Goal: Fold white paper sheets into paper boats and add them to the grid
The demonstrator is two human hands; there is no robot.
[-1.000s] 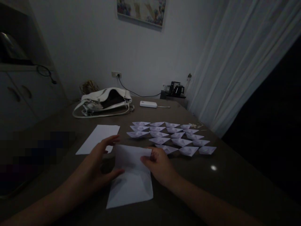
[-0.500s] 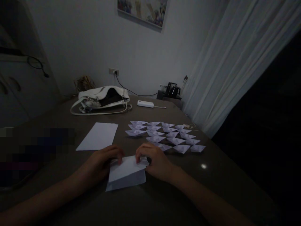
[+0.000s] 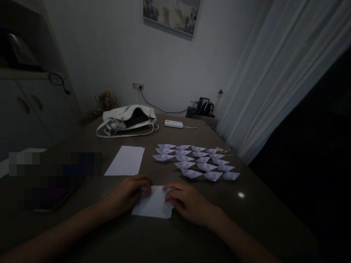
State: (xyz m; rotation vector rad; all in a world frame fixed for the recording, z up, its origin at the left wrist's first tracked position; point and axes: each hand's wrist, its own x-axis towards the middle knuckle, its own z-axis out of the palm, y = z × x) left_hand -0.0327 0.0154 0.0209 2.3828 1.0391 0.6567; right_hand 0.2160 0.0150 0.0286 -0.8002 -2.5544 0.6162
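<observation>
Touching paper [image 3: 155,205], left hand [image 3: 131,190] and right hand [image 3: 189,202] curled fingers over it; clamping unclear; paper seemed light, creasable, best held by edges

White handbag [image 3: 117,112], gaping open on the dark surface [image 3: 178,136]
Right of the bag lies a white oblong device [image 3: 172,124] with a short cable [image 3: 190,127]; farther right of it, a black kettle [image 3: 207,107] stands near a sheer white curtain [image 3: 255,73]. Behind the bag sits a brown, dried-looking bundle [image 3: 106,101]. Above the bag are a wall socket [image 3: 136,86] and, higher and rightward, a framed picture [image 3: 172,16]. Left of the bag is a cabinet [image 3: 41,122].
</observation>
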